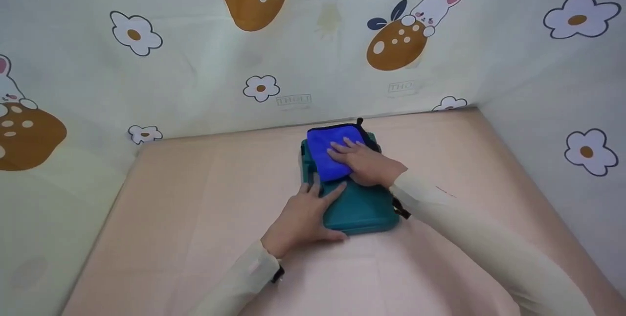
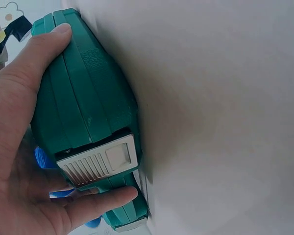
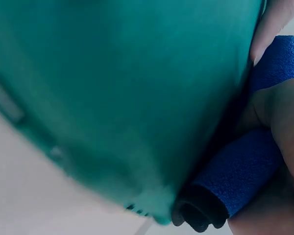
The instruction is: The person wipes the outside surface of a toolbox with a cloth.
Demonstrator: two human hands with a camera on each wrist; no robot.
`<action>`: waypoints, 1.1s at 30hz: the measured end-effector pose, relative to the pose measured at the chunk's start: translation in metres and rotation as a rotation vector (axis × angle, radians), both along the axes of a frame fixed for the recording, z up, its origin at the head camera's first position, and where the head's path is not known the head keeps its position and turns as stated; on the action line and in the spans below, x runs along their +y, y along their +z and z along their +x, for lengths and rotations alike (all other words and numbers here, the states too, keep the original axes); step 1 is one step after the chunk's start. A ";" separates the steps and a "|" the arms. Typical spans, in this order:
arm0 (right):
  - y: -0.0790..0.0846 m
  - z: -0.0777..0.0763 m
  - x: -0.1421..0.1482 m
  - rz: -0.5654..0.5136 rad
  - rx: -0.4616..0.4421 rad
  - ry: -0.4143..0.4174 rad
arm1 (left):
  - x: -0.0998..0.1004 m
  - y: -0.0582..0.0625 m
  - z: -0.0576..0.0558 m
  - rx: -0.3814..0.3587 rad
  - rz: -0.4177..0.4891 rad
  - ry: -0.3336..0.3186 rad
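A green plastic case (image 1: 362,208) with metal latches lies on the table. My left hand (image 1: 301,215) holds its near left corner, thumb (image 2: 49,46) against the near end and fingers along the side by a latch (image 2: 100,164). Over the far part of the case is a blue cloth (image 1: 325,152) with black edging. My right hand (image 1: 367,162) presses the cloth onto the lid with fingers spread. The right wrist view shows the cloth (image 3: 242,169) folded into a thick roll beside the case, its fuzzy surface under the hand.
The table (image 1: 210,198) has a pinkish-beige covering. Behind it and at both sides hangs a pale backdrop (image 1: 195,86) printed with flowers and rabbits. A dark strap (image 1: 402,208) dangles below the right sleeve, beside the case.
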State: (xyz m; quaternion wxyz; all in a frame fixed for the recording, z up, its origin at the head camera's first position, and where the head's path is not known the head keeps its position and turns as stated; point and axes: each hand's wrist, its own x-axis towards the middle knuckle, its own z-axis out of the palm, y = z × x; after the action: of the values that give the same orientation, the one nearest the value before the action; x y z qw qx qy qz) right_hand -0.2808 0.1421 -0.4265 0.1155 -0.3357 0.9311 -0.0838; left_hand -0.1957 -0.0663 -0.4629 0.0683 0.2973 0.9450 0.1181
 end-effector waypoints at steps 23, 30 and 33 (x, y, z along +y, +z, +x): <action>0.005 -0.016 -0.014 0.049 -0.095 -0.016 | 0.003 -0.003 -0.010 0.015 0.011 -0.008; 0.007 -0.021 -0.016 0.039 -0.108 -0.039 | 0.001 -0.001 -0.017 -0.004 0.010 -0.002; 0.006 -0.023 -0.016 0.037 -0.090 -0.027 | 0.000 -0.001 -0.019 -0.003 0.021 -0.004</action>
State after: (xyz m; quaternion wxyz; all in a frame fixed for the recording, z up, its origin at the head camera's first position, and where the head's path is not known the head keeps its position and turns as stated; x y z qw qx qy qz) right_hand -0.3043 0.1257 -0.4203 0.1623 -0.3169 0.9308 -0.0829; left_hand -0.2147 -0.0664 -0.4643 0.0670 0.2997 0.9430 0.1282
